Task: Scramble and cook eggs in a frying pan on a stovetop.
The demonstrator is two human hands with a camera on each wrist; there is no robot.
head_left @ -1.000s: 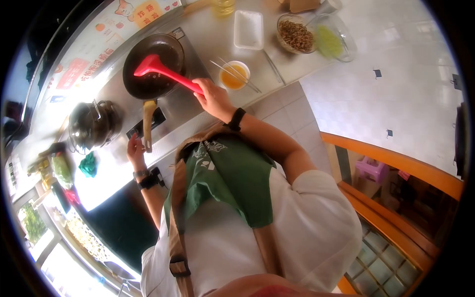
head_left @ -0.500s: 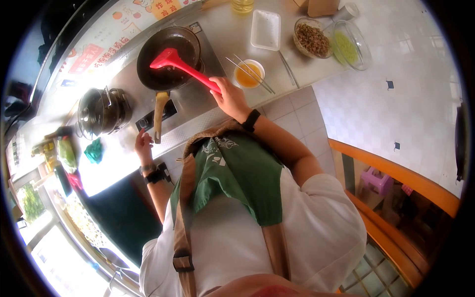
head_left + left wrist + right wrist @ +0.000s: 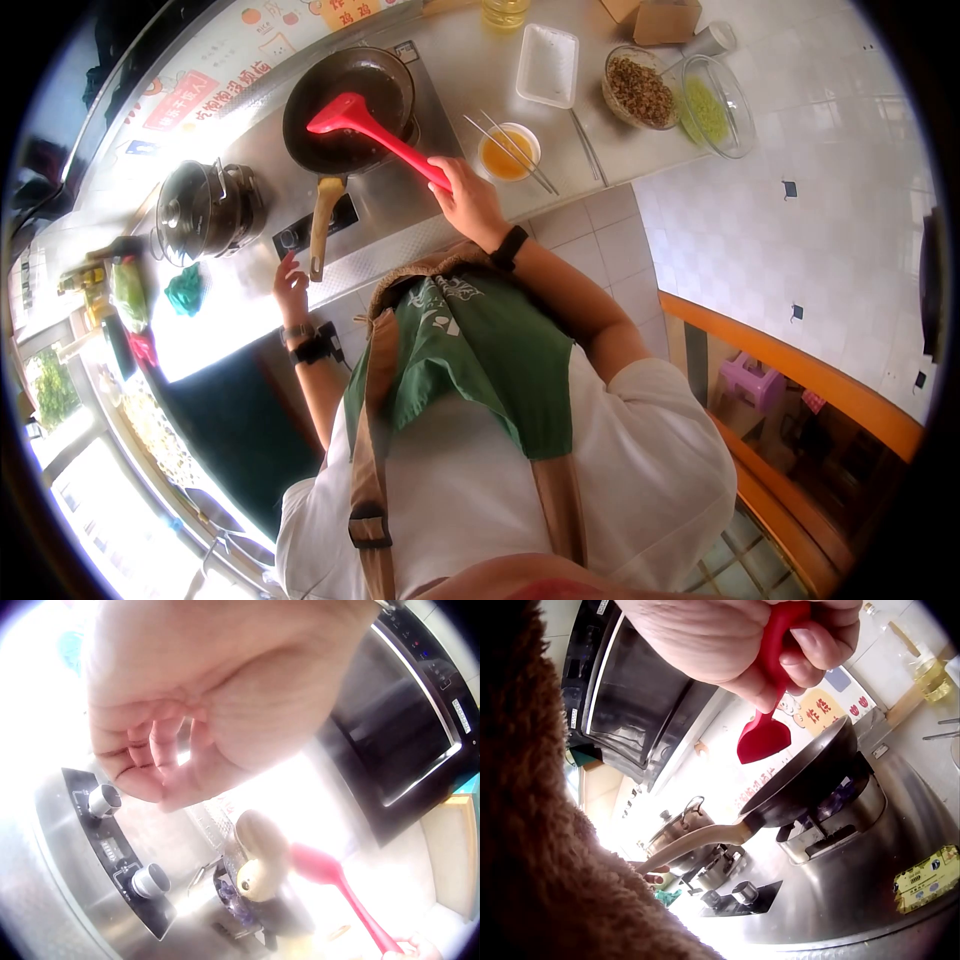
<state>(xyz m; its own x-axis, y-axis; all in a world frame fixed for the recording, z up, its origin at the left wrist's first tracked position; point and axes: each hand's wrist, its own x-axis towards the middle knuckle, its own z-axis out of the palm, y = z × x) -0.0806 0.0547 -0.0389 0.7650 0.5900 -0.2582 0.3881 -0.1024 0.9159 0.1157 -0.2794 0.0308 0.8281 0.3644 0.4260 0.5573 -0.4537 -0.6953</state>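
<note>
A dark frying pan sits on the steel gas stove, its beige handle pointing toward me. My right hand grips the handle of a red spatula, whose blade hangs over the pan. In the right wrist view the fingers wrap the spatula above the pan. My left hand hovers just off the end of the pan handle, by the stove's front. Its fingers are loosely curled and hold nothing, above the stove knobs.
A lidded black pot stands on the left burner. Right of the stove are a small bowl of orange liquid with chopsticks across it, a white tray, a bowl of brown bits and a glass bowl of green bits. A green cloth lies at the left.
The head view has shifted a little. The spatula stays over the pan in my right hand, and my left hand stays by the end of the pan handle.
</note>
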